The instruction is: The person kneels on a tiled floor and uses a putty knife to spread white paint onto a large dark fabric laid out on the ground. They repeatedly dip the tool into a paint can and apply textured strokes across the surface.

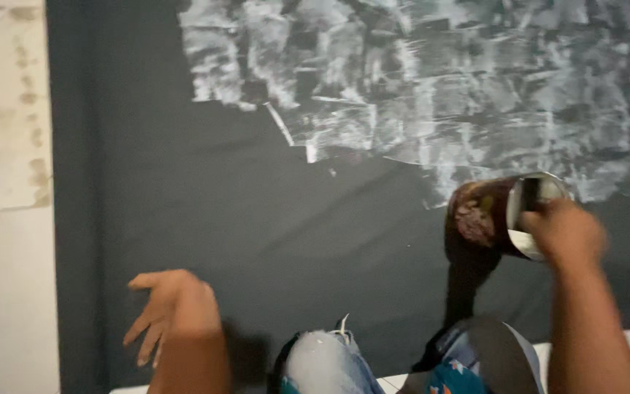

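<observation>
Two hands are ours here, both over a large dark sheet (205, 219) spread on the pale tiled floor (1, 292). Our right hand (566, 233) is closed around a small round tin (504, 215), tipped on its side so its mouth faces left; its inside looks stained dark brown, though the blur keeps us from telling how much it holds. The tin hangs above the sheet's right part, just below the ragged lower margin of the whitish coated patch (439, 80) that covers the sheet's far right area. Our left hand (173, 306) holds nothing: fingers (147, 332) loosely spread and curled downward, hovering near the sheet's near edge, well apart from the tin. Between the arms, at the near edge, our knees show in worn jeans (326, 365) and a patterned cloth (468, 365).

We judge the step in hand to be spreading coating over the sheet, with the far right part covered and the near and left parts bare and dark. The next move, as we read it, calls for a steady tilt of the tin over the bare cloth beside the coated margin, and a free left hand to work the stuff evenly without leaning on the wet patch.
</observation>
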Action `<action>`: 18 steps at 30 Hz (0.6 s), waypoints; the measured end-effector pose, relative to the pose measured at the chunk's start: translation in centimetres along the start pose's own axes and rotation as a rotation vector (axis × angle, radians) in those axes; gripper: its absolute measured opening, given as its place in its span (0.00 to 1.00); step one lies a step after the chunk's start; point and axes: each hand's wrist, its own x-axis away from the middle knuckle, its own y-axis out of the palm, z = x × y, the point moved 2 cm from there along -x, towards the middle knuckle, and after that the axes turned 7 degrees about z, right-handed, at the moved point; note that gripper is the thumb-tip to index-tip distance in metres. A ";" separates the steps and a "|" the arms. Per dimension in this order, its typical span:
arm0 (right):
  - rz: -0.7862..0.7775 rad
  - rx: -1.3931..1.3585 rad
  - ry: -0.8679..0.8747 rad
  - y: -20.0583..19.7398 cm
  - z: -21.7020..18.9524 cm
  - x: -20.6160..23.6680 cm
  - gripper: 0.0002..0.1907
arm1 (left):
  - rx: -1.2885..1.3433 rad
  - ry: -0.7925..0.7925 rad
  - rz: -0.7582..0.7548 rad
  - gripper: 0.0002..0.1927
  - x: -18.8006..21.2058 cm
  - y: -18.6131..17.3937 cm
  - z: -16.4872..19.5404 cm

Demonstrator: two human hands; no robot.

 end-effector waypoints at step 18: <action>-0.249 -1.300 -0.291 -3.9 -46.2 8.0 0.17 | 0.049 -0.003 -0.135 0.53 -2.0 1.2 1.0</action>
